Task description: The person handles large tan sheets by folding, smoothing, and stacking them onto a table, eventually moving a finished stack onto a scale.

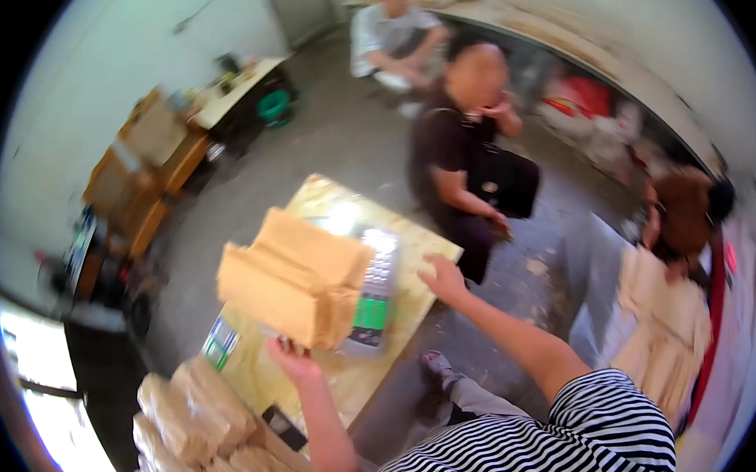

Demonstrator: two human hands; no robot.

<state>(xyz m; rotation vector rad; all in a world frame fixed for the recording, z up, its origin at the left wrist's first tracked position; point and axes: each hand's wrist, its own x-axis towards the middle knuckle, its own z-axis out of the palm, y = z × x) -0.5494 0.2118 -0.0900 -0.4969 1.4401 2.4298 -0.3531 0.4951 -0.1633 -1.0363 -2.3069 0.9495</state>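
Paper bundle: brown, folded; lies over the left part of the scale on the desk; whether its full weight rests there, I cannot tell.
My left hand: palm up at the bundle's near end, fingertips at its lower edge; whether the fingers pinch it, I cannot tell.
My right hand: by the right side of the desk, fingers loosely spread, apart from the bundle.
Scale: keypad side bare to the right of the bundle, green keys toward the near end.
Desk: yellowish, marbled top.
Card: blue, white and green; left edge of the desk.
Wrapped bundles: brown, in clear plastic; near left.
Paper stacks: pale brown; right, below a bent person in brown.
Seated person in dark clothes: beyond the desk.
Green bucket: far left, on the floor.
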